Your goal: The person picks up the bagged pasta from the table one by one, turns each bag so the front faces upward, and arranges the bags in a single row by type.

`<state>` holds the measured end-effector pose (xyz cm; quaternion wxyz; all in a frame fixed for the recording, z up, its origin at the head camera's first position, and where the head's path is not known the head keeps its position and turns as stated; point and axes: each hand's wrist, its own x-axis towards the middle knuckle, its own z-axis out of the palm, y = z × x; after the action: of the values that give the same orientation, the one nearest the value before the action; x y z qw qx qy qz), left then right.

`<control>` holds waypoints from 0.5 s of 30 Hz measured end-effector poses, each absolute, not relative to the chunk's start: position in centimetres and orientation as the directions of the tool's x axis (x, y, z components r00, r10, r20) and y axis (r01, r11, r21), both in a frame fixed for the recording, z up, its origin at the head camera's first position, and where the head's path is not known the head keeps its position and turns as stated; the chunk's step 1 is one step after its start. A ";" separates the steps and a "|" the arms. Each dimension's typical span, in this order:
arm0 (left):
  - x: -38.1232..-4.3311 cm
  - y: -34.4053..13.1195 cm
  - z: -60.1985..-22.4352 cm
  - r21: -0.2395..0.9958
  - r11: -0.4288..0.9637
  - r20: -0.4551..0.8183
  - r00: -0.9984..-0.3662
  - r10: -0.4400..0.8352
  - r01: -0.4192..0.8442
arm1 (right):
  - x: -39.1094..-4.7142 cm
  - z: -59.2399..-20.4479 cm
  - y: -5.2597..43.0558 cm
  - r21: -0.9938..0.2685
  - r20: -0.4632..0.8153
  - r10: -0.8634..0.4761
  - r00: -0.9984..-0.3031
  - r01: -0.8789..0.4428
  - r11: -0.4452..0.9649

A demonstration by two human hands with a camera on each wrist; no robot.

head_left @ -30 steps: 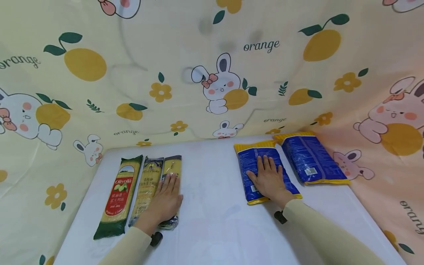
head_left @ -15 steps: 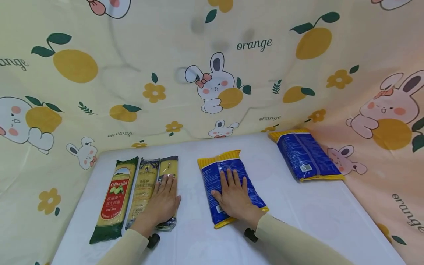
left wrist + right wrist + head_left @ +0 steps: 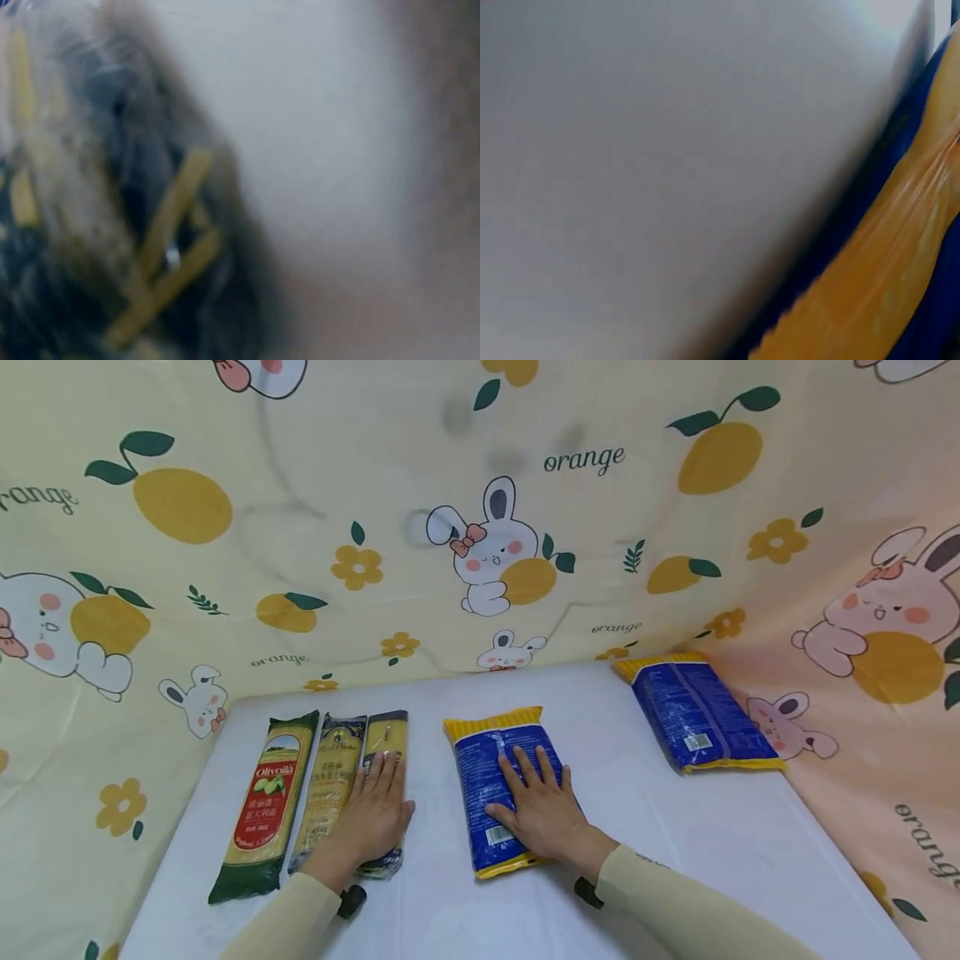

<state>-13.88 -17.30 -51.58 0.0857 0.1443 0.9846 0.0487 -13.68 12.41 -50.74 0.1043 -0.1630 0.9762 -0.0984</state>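
Observation:
My left hand [image 3: 373, 821] lies with straight fingers on the rightmost of three long pasta packets, the narrow yellow and dark blue packet [image 3: 387, 728]. Its crinkled, see-through end [image 3: 150, 225] fills the left of the left wrist view. Beside it lies a similar pasta packet [image 3: 335, 777], partly under the hand and wrist. At the far left is a green-ended pasta packet [image 3: 268, 793] with a red label. My right hand [image 3: 546, 810] rests with spread fingers on a blue bag [image 3: 480, 768] with yellow ends; its yellow edge [image 3: 855, 300] shows in the right wrist view.
A second blue and yellow bag [image 3: 693, 714] lies at the table's back right corner, against the patterned cloth. The white table [image 3: 442, 910] ends at the cloth backdrop [image 3: 390, 443] printed with rabbits and oranges.
My right hand has slid the blue bag leftward and nearer, away from the second bag; in the last half second the bag has turned straighter. My left hand has stayed on the pasta packet.

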 end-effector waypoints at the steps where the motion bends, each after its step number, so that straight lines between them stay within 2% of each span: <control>1: -13.9 -17.4 -51.5 0.122 0.955 -0.153 -0.945 0.289 0.272 | -13.7 -50.8 12.1 -0.232 -0.166 -0.335 -0.927 -0.293 0.927; 15: -13.9 -17.3 -51.7 0.145 0.959 -0.167 -0.949 0.267 0.244 | -13.4 -51.4 12.3 -0.273 -0.107 -0.328 -0.939 -0.289 0.918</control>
<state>-13.86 -17.32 -51.75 0.0927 0.1295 0.9853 0.0612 -13.37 12.27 -51.38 0.0753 -0.1579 0.9763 -0.1277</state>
